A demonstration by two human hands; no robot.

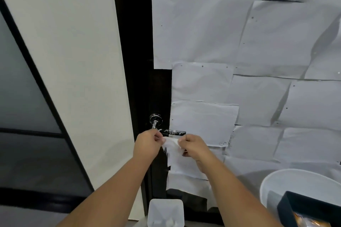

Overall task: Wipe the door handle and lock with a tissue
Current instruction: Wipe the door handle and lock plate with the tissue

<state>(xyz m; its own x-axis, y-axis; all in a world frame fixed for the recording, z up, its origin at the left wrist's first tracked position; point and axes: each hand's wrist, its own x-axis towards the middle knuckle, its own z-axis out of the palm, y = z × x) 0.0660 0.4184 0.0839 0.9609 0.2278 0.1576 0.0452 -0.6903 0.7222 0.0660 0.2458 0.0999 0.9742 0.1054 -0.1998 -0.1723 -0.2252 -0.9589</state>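
Note:
A dark door carries a round metal rosette (156,119) and a lever door handle (173,132) that points right, speckled with white marks. Just below the lever, a white tissue (173,148) is stretched between both hands. My left hand (148,143) pinches its left corner and my right hand (193,146) pinches its right corner. The tissue hangs down in front of the door, slightly below the lever. The lock below the handle is hidden behind my hands and the tissue.
White paper sheets (239,42) cover most of the door. A pale wall strip (73,61) and a dark glazed panel (22,97) lie to the left. A small white bin (166,212) stands below, a white round tub (295,180) and a dark box (310,208) at lower right.

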